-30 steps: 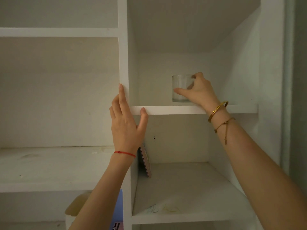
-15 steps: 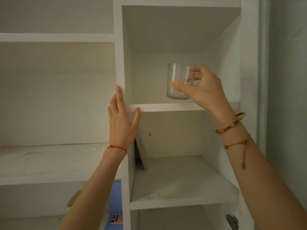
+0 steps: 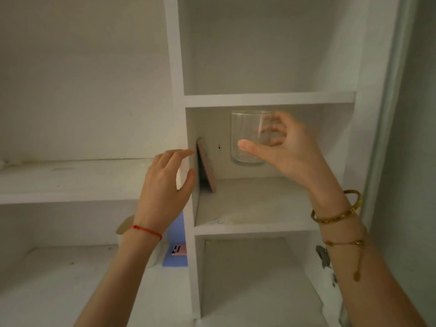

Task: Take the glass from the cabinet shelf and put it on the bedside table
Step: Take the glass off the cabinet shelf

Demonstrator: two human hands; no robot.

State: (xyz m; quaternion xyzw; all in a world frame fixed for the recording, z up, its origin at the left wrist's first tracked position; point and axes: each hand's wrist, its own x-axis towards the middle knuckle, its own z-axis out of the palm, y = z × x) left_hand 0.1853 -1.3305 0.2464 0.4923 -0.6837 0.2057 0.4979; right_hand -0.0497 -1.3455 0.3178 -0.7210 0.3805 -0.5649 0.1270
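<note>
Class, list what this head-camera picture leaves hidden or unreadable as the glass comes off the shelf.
- Bedside table: outside the head view.
- Right hand fingers: blurred behind the glass.
- Blue item: mostly covered by the left hand and the cabinet divider.
- Pink label: print too small.

Your two hands in front of a plain white cabinet, dim greyish light over everything.

The glass you hold in your right hand is clear and colourless, with no pattern, so the pale cabinet back shows through it. Your left wrist carries a thin red string. Your right wrist carries a gold bangle and a finer gold chain with a small hanging charm. A thin pink card leans inside the cabinet. Lower down sits a blue-violet block with a small pink and black label. The shelves show faint grey smudges.
</note>
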